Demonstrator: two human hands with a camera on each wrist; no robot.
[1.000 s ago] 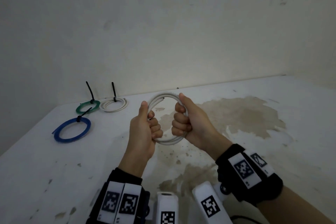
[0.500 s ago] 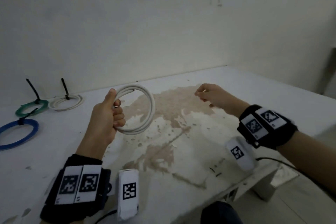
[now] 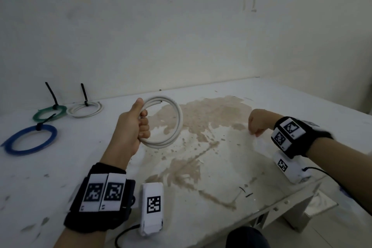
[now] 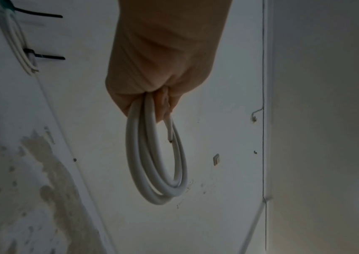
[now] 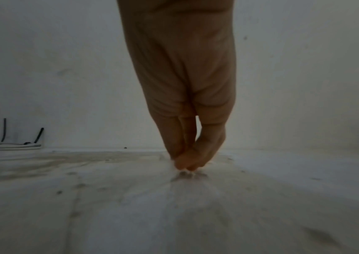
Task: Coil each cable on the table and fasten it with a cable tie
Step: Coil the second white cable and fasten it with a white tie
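My left hand grips a coil of thick white cable and holds it upright above the stained white table. In the left wrist view the coil hangs from that hand, and one cut end sticks out into the loop. There is no tie on it. My right hand is off to the right, low over the table. Its fingertips are bunched together against the tabletop. I cannot tell whether anything is between them.
Three tied coils lie at the back left: a blue one, a green one and a white one, each with a black tie tail sticking up. Two small black bits lie near the table's front right edge.
My right hand has let go of the coil, swung out to the right and dropped to the tabletop. The left hand alone now holds the coil.
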